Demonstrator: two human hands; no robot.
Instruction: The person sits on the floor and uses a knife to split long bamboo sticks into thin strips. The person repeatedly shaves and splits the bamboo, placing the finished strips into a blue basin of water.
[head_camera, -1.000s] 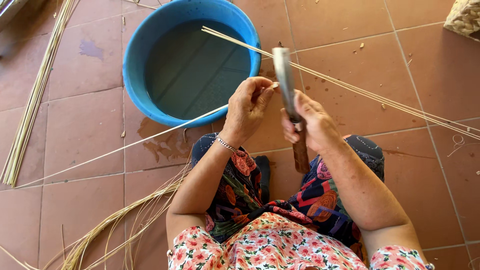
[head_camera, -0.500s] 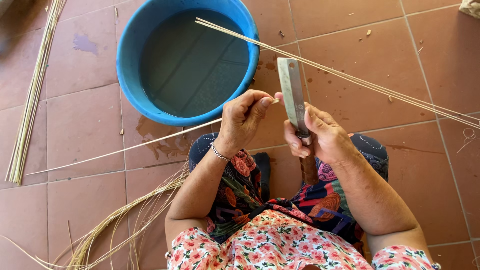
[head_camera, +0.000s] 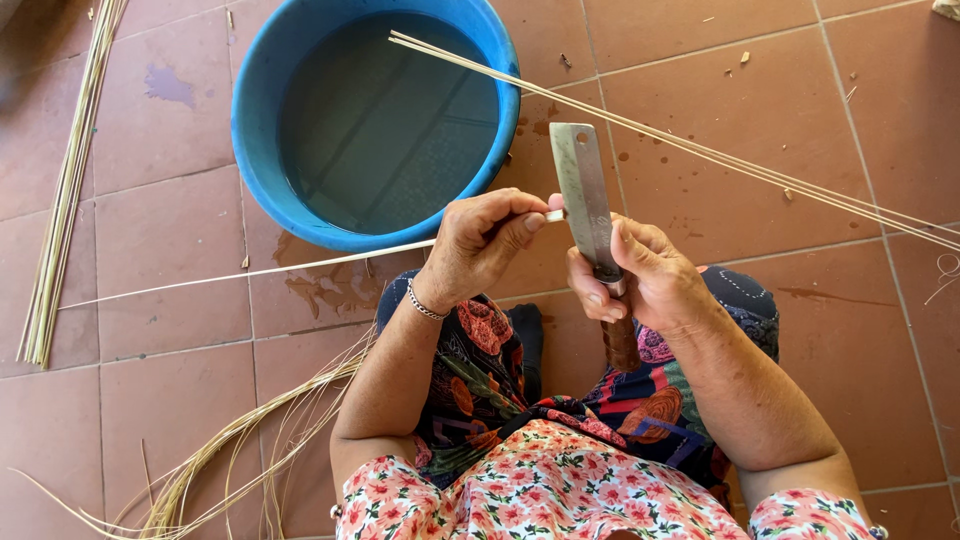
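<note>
My right hand (head_camera: 635, 275) grips the wooden handle of a broad flat knife (head_camera: 583, 195), its grey blade pointing up and away from me. My left hand (head_camera: 482, 243), with a thin bracelet at the wrist, pinches a long pale cane strip (head_camera: 250, 272) against the blade's edge. The strip trails off to the left across the tiles. Both hands are held above my lap, which is covered by a dark patterned cloth and a floral garment.
A round blue basin (head_camera: 255, 130) of water stands just beyond my hands. Several long cane strips (head_camera: 760, 170) run from the basin rim to the right. A bundle of canes (head_camera: 65, 190) lies at the left and loose shavings (head_camera: 230, 450) curl at the lower left.
The knife and both hands sit slightly lower and to the right in view. The strip's left part has been drawn through the left hand's pinch.
</note>
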